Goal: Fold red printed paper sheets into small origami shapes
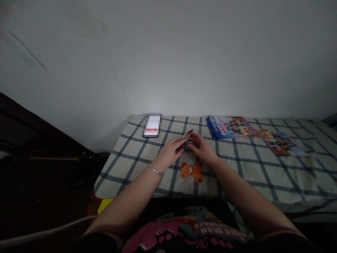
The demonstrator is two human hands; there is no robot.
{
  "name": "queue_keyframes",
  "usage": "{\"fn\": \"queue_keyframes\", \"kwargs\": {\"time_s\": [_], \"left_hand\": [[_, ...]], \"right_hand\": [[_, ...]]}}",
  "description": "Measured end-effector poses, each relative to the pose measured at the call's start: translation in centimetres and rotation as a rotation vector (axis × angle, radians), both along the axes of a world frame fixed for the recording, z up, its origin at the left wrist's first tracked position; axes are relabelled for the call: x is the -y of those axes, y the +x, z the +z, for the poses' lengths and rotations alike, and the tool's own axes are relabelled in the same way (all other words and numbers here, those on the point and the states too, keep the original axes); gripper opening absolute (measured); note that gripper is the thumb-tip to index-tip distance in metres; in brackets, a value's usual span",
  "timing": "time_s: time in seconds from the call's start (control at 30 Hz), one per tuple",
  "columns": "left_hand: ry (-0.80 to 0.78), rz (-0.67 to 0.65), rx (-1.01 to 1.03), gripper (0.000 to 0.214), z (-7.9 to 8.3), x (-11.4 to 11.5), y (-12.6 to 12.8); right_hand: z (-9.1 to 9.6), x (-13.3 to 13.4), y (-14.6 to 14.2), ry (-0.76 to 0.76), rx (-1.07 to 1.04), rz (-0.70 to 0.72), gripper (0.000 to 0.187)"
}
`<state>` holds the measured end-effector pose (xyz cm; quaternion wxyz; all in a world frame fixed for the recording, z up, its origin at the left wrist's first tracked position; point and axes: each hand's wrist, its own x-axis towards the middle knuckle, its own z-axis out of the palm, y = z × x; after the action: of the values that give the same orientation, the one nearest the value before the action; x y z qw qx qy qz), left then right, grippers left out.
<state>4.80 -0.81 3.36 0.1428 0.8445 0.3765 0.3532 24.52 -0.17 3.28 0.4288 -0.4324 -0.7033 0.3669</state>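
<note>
Both my hands meet over the checked cloth (244, 165) near the middle of the surface. My left hand (170, 151), with a silver bangle on its wrist, pinches a small red and white card or packet (189, 134) that sticks up between the fingertips. My right hand (201, 147) is curled against the same small thing from the other side; its fingers are closed round it. What lies under the fingers is hidden in the dim light.
A phone with a lit screen (152, 125) lies at the far left of the cloth. Two colourful printed sheets or booklets (228, 127) (283, 142) lie at the far right. An orange bear print (192, 171) marks the cloth near me. A white wall stands behind, dark floor to the left.
</note>
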Motion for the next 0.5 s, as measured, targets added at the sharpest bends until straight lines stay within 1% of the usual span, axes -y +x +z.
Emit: {"fn": "queue_keyframes", "kwargs": {"time_s": [0.1, 0.17, 0.23, 0.33, 0.43, 0.5], "left_hand": [[-0.031, 0.035, 0.037, 0.047, -0.1, 0.0, 0.0], [-0.042, 0.061, 0.054, 0.042, -0.3, -0.1, 0.0], [-0.034, 0.083, 0.054, 0.038, -0.4, -0.2, -0.1], [-0.010, 0.107, 0.044, 0.035, -0.5, -0.2, -0.1], [-0.013, 0.081, 0.040, 0.037, -0.6, -0.3, 0.0], [-0.031, 0.064, 0.056, 0.038, -0.6, -0.3, 0.1]], "right_hand": [[-0.1, -0.4, -1.2, -0.120, -0.110, 0.020, 0.043], [-0.3, -0.8, -1.8, -0.162, -0.123, 0.019, 0.039], [-0.7, -1.0, -2.2, -0.161, -0.115, -0.010, 0.036], [-1.2, -1.1, -2.4, -0.136, -0.081, -0.051, 0.036], [-1.5, -1.0, -2.2, -0.138, -0.042, -0.091, 0.041], [-1.5, -0.9, -2.1, -0.145, -0.034, -0.079, 0.040]]}}
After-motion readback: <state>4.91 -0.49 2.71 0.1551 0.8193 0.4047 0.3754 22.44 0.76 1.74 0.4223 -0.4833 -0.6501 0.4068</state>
